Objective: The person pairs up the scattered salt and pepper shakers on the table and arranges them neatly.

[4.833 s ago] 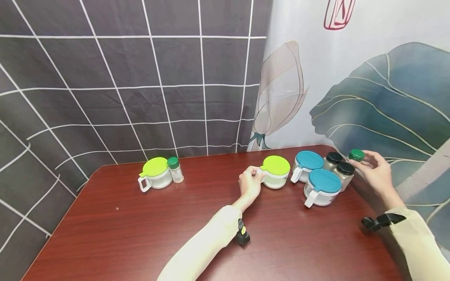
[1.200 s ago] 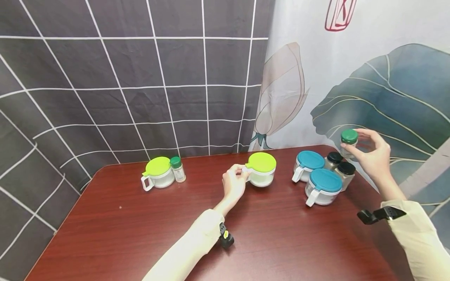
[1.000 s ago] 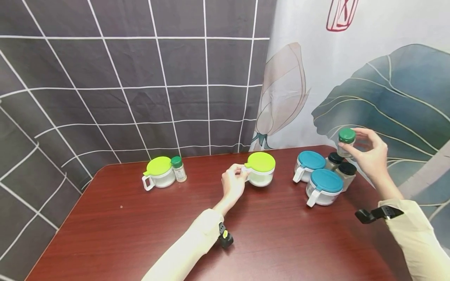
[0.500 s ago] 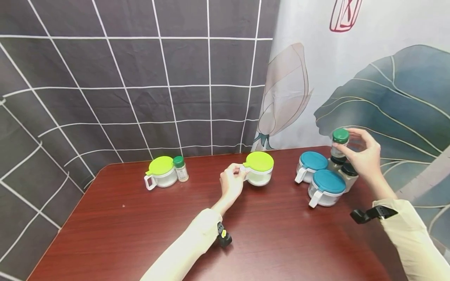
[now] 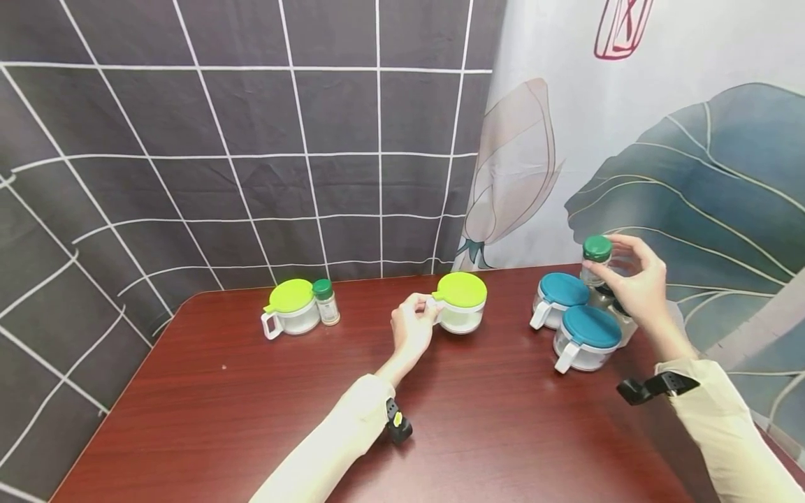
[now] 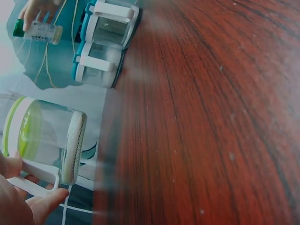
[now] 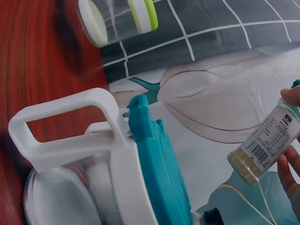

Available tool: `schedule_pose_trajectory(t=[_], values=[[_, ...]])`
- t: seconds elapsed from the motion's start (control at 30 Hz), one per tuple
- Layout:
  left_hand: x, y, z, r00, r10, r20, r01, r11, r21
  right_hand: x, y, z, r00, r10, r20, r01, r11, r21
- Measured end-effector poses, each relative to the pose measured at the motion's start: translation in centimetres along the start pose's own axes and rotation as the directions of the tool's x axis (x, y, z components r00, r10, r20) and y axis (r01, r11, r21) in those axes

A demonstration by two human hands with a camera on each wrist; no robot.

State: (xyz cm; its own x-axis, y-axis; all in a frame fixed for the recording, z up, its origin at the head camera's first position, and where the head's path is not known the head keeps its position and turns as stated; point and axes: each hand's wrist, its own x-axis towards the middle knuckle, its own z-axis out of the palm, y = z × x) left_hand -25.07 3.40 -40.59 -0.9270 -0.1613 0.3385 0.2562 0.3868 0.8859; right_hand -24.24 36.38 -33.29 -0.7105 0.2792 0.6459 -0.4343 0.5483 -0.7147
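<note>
My left hand [image 5: 411, 330] grips the white handle of a glass seasoning jar [image 5: 462, 292] with a lime-green lid. In the left wrist view the base of this jar [image 6: 49, 133] hangs clear of the tabletop. At the right, my right hand [image 5: 636, 281] pinches a green-capped spice bottle [image 5: 596, 249] between thumb and fingers, raised above the black-capped jars. Its label and tan contents show in the right wrist view, where the bottle [image 7: 265, 146] tilts. Two blue-lidded seasoning jars [image 5: 591, 327] [image 5: 564, 289] stand just left of and below the right hand.
Black-capped jars [image 5: 625, 323] stand behind the blue lids, partly hidden by my right hand. Far left, another lime-lidded jar [image 5: 292, 297] stands beside a second green-capped spice bottle [image 5: 327, 307]. A dark grid curtain and printed cloth hang behind the red-brown table [image 5: 251, 412].
My left hand has carried the lime-lidded jar leftward, away from the blue-lidded jars. My right hand has raised the spice bottle from behind the black-capped jars and moved it left.
</note>
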Motion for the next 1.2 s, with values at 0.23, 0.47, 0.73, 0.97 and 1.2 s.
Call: schedule_pose_trajectory(t=[0.23,0.47,0.73,0.97,1.2], values=[[0.0,-0.2,-0.4,1.000,0.002,-0.005,-0.002,1.000,-0.001,-0.5,-0.1,0.5,1.000,0.019,0.023,-0.018,1.000,-0.018],[0.0,-0.4,-0.8,1.000,-0.006,-0.020,0.006,1.000,-0.010,-1.0,0.0,1.1,0.997,0.025,0.070,-0.024,1.000,-0.011],[0.1,-0.7,-1.4,1.000,-0.005,-0.028,0.005,1.000,-0.013,-1.3,0.0,1.8,0.996,0.008,0.085,-0.007,1.000,-0.014],[0.2,-0.9,-1.9,0.999,-0.016,-0.030,0.015,0.999,-0.037,-1.5,0.2,2.5,0.996,0.023,0.085,-0.020,0.999,-0.029],[0.3,-1.4,-2.2,0.999,-0.029,-0.043,0.028,0.999,-0.023,-1.8,-0.2,3.3,0.995,0.035,0.095,-0.032,0.999,-0.027]])
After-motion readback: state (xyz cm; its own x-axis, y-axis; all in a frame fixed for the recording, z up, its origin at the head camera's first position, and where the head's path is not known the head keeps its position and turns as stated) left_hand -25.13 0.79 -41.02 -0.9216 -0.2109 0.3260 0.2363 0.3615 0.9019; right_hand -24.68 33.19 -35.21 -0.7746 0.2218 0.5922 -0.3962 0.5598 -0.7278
